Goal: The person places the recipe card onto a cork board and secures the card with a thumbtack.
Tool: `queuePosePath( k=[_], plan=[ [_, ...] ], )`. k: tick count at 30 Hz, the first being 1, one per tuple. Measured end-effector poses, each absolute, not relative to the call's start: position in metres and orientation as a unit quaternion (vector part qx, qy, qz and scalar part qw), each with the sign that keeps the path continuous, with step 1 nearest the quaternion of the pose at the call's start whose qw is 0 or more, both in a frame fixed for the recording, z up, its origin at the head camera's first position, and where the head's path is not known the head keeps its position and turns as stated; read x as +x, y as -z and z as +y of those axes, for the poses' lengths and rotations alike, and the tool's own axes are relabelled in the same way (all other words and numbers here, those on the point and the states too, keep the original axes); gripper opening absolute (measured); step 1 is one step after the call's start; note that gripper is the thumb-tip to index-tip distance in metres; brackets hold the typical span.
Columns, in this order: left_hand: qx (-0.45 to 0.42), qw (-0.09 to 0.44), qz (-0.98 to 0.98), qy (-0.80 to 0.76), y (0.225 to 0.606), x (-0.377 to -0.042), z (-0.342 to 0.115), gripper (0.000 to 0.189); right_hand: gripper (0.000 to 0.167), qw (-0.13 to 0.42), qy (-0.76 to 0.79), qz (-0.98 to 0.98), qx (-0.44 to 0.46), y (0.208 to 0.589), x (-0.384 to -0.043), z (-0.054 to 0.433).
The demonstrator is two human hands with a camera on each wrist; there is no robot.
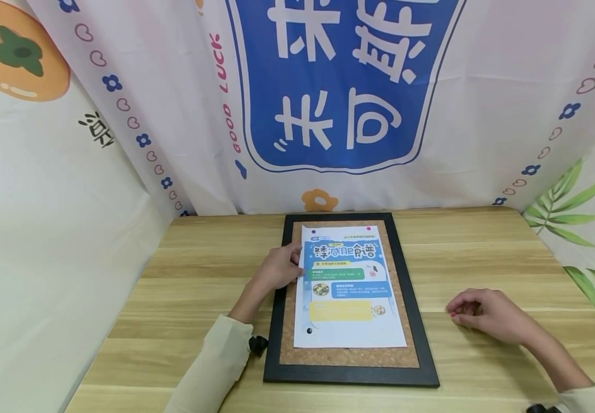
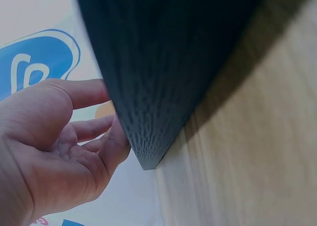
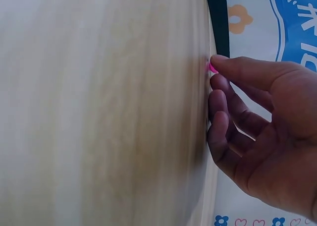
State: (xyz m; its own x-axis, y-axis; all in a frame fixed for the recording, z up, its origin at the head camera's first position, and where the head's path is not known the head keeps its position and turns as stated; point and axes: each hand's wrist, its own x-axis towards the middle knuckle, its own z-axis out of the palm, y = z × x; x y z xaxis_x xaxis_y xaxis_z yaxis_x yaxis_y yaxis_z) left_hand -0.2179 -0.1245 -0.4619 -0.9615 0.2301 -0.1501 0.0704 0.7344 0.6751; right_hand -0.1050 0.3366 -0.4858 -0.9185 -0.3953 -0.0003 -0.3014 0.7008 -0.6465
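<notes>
A printed sheet (image 1: 351, 334) lies on a cork board (image 1: 308, 357) with a black frame (image 1: 351, 376). A purple pushpin (image 1: 313, 232) and a pink pushpin (image 1: 368, 228) sit at its upper corners, a black one low on its left. My left hand (image 1: 280, 267) reaches over the frame's left side, fingers at the sheet's left edge. In the left wrist view the black frame (image 2: 148, 107) hides those fingertips. Off to the right of the board, my right hand (image 1: 488, 312) pinches another pink pushpin (image 3: 213, 67) between thumb and finger, close to the tabletop.
The board lies on a wood-grain table (image 1: 199, 287). A printed cloth (image 1: 210, 172) with a blue emblem hangs behind its back edge. White cloth with leaf prints (image 1: 566, 212) bounds the right side.
</notes>
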Motion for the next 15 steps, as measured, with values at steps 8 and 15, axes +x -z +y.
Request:
queuePosePath(
  k=[8,15],
  plan=[
    [0.082,0.111,0.924,-0.357,0.4619,-0.2183,-0.1240,0.063,0.011,0.059,0.321,0.926,-0.188,0.4866,-0.1056,0.3329],
    [0.083,0.110,0.923,-0.359,0.4599,-0.2166,-0.1243,0.063,0.011,0.052,0.313,0.929,-0.193,0.4883,-0.1062,0.3311]
  ],
)
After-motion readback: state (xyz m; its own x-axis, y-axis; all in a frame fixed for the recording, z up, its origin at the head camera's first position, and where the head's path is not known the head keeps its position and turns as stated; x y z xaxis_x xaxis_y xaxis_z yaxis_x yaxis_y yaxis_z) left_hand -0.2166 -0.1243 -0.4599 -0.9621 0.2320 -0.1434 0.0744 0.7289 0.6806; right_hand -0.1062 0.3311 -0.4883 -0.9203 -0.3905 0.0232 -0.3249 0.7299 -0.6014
